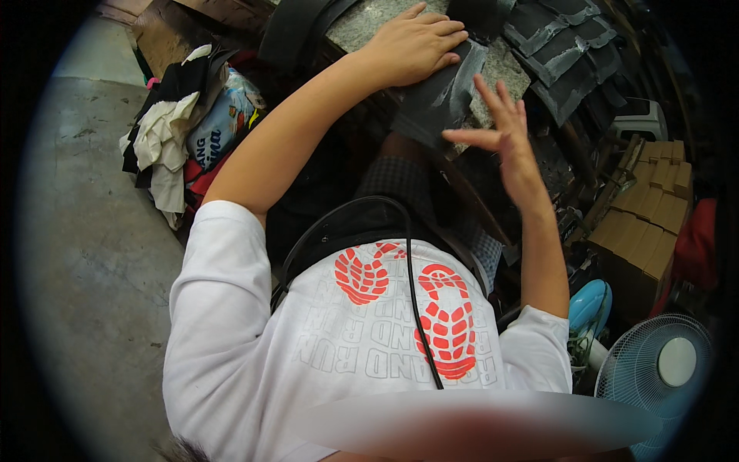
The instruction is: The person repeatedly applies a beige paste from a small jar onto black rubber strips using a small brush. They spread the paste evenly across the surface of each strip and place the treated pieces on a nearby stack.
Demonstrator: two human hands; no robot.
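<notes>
Head view: left hand (412, 46) lies flat, palm down, on a dark sheet (439, 96) at the edge of a speckled stone slab (362, 23). Its fingers (446, 35) are stretched out and close together, pressing the sheet's upper part; they grip nothing. The sheet hangs partly over the slab's near edge, and its lower end sticks out below the hand.

Right hand (504, 135) hovers just right of the sheet, open, with fingers (500, 100) spread and pointing up and the thumb reaching left toward the sheet's lower right edge. It holds nothing; whether the thumb touches the sheet cannot be told.

More dark pieces (566, 50) lie stacked on the slab, right of the sheet. Rags (165, 138) sit at left, boxes (647, 223) and a fan (662, 369) at right.
</notes>
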